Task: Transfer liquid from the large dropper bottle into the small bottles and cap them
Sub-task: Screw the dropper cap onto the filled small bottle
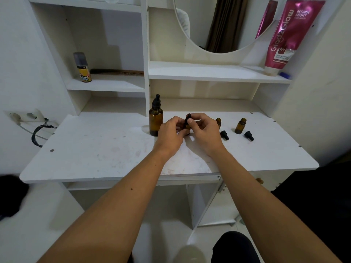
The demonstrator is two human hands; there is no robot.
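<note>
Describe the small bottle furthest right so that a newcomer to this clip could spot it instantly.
Start at the white desk and look right of the two hands. The small amber bottle stands uncapped nearest the desk's right edge. Unlike the other open bottle, partly hidden behind the right hand, it shows fully.

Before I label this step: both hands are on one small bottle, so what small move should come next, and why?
Probably twist the dropper cap tight. The right hand pinches it atop the small bottle, which the left hand steadies. Two small bottles to the right stand open, their caps lying loose on the desk.
</note>
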